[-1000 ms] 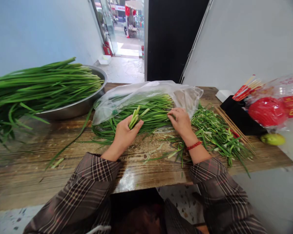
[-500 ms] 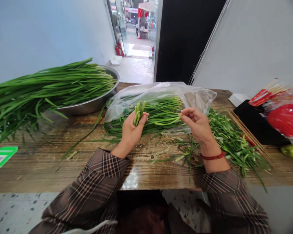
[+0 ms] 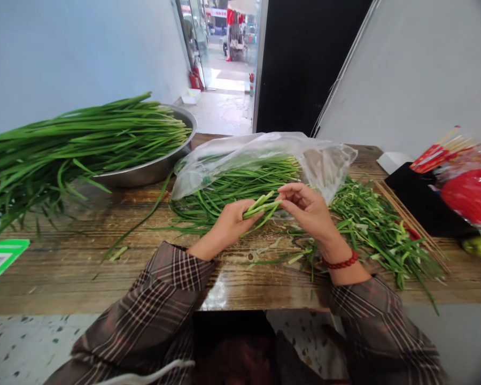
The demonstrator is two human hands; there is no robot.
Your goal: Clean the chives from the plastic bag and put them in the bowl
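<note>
My left hand (image 3: 236,219) is closed round a small bunch of garlic chives (image 3: 260,206), their pale stem ends pointing right. At those ends, the thumb and forefinger of my right hand (image 3: 304,208) pinch one chive stem. Just behind both hands, more garlic chives (image 3: 240,182) lie partly under a clear plastic bag (image 3: 256,144). To the right, a loose heap of chive trimmings (image 3: 377,230) spreads on the wooden table (image 3: 144,289).
A metal basin (image 3: 144,175) at the back left holds a big pile of chives (image 3: 104,139) hanging over its side. On the right stand a black box (image 3: 420,203), thin wooden sticks (image 3: 409,222) and a red plastic-wrapped bundle (image 3: 471,195). A green-edged card (image 3: 4,259) is at the left.
My left hand has tipped its bunch from upright to pointing right. My right hand has moved left to the stem ends; the long strip it held no longer shows there.
</note>
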